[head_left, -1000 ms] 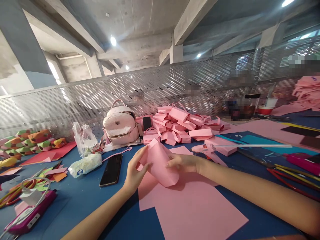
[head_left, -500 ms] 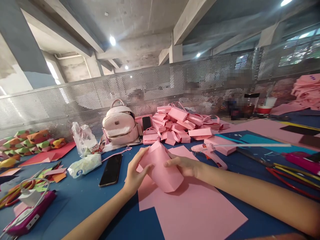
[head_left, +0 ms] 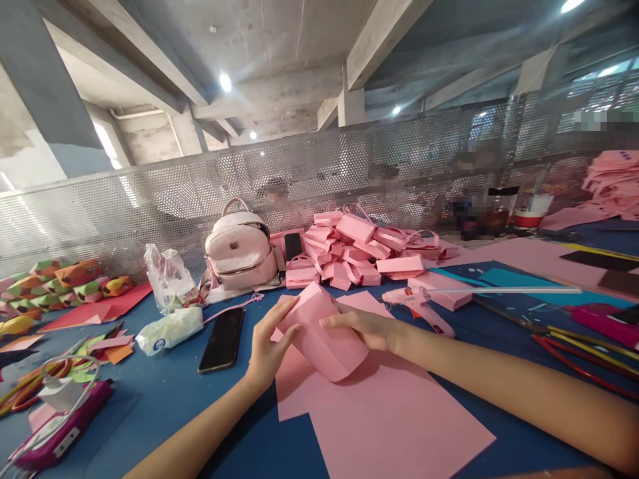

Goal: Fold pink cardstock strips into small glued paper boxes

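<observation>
On the blue table [head_left: 150,399], a flat pink sheet [head_left: 389,426] is spread as backing; above it a curled pink paper piece [head_left: 324,332] is pinched between left hand [head_left: 267,349] and right hand [head_left: 367,327] (fingers closed, keeping the curve). A phone [head_left: 222,338] lies beside.

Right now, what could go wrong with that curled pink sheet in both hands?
1. The left hand and right hand bend the pink sheet into a loose curl; it may crease off-line.
2. The glue gun lies just beyond the right hand; the forearm could bump it.
3. The phone beside the left hand might get nudged.
</observation>
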### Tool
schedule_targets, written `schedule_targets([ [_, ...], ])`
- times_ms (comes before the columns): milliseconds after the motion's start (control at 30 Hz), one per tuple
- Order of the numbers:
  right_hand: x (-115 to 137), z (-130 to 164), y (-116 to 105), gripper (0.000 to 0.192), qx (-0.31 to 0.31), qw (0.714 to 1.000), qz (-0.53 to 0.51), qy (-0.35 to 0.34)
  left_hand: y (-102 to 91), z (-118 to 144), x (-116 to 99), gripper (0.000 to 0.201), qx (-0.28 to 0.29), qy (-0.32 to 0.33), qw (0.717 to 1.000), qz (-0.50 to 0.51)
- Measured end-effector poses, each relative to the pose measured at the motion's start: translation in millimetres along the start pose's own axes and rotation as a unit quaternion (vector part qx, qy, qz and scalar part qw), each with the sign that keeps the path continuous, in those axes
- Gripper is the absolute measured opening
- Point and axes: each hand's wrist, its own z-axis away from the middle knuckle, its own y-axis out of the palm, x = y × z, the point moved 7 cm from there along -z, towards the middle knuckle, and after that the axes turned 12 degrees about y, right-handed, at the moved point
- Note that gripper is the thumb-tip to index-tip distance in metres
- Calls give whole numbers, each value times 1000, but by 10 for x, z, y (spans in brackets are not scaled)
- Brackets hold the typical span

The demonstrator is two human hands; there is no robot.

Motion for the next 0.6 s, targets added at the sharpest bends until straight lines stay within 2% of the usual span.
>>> schedule_targets([
  [100, 65, 17, -22, 41, -37, 998, 57, -13, -29, 14, 43, 36, -25, -26, 999, -3],
  [233, 183, 46, -109, 40, -111, 985, 124, -44, -52, 15, 73, 37, -51, -49, 998, 0],
  [400, 382, 23, -236, 45, -208, 926, 273, -155, -69, 22, 90, 39, -69, -53, 996, 7],
  [500, 450, 9, -310, 49, -233, 906, 287, -206, -63, 37, 121, 40, -72, -57, 996, 15],
  [600, 530, 82, -351, 45, -265, 885, 289, -250, -12, 55, 160, 45, -53, -64, 996, 38],
])
